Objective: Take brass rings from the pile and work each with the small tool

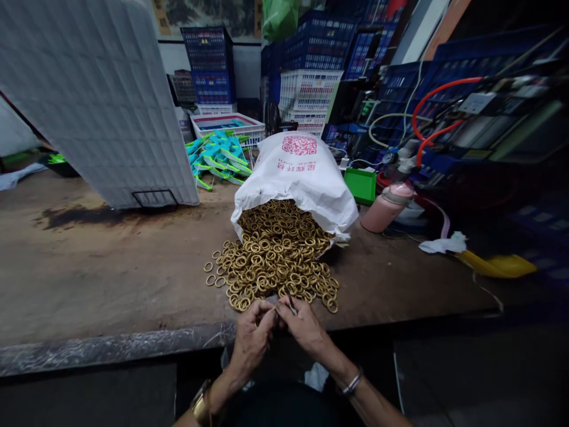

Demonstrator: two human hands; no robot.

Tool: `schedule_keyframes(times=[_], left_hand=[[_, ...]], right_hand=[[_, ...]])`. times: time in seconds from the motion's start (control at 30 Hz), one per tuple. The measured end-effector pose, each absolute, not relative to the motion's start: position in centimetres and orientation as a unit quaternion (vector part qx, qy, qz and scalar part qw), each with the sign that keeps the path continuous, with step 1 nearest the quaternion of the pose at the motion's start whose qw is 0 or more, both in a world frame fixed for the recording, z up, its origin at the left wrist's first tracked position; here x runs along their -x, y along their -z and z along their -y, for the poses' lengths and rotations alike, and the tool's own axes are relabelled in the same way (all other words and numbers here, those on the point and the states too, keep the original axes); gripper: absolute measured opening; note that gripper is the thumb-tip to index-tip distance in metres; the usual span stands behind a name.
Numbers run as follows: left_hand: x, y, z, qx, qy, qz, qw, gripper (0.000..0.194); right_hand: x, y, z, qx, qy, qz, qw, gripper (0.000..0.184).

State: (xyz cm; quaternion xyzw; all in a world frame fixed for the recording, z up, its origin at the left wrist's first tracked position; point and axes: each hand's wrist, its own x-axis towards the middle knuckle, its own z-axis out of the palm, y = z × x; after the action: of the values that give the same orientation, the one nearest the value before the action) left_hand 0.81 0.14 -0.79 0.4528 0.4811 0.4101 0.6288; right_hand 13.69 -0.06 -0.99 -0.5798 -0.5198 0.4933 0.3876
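A white sack point(306, 175) lies on its side on the brown workbench point(111, 273), and a heap of brass rings point(273, 258) spills from its mouth toward me. My left hand point(252, 341) and my right hand point(304, 326) meet at the bench's near edge, just in front of the heap. Both hands have their fingers pinched together. Between the fingertips sits a small thin dark piece point(290, 303) that I cannot make out clearly. It looks pinched by the right hand, with the left fingertips pressed against it.
A large white gridded panel point(102, 101) leans at the back left. Teal plastic parts point(217, 157) lie by a white crate point(229, 124). A green box point(361, 185), a pink bottle point(387, 207), red hoses point(427, 112) and stacked blue crates point(320, 41) crowd the right.
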Motion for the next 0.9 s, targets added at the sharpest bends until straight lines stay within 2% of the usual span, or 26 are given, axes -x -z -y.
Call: schedule_keyframes(times=[0.17, 0.47, 0.6, 0.7, 0.9], left_hand=[[-0.3, 1.1, 0.0, -0.382, -0.348, -0.444, 0.732, 0.029], [-0.3, 1.0, 0.3, -0.344, -0.358, -0.409, 0.766, 0.03], [-0.1, 1.0, 0.4, -0.337, -0.36, -0.423, 0.76, 0.03], [-0.1, 1.1, 0.5, -0.347, -0.359, -0.432, 0.751, 0.03], [-0.2, 1.5, 0.6, -0.37, -0.367, -0.426, 0.74, 0.027]], right_hand=[[-13.7, 1.3, 0.1, 0.583, -0.506, 0.509, 0.382, 0.029], [-13.9, 1.6, 0.1, 0.558, -0.567, 0.47, 0.382, 0.024], [-14.4, 2.0, 0.4, 0.619, -0.433, 0.548, 0.359, 0.023], [-14.6, 2.0, 1.0, 0.618, -0.335, 0.653, 0.281, 0.016], [-14.3, 1.1, 1.4, 0.63, -0.266, 0.716, 0.144, 0.029]])
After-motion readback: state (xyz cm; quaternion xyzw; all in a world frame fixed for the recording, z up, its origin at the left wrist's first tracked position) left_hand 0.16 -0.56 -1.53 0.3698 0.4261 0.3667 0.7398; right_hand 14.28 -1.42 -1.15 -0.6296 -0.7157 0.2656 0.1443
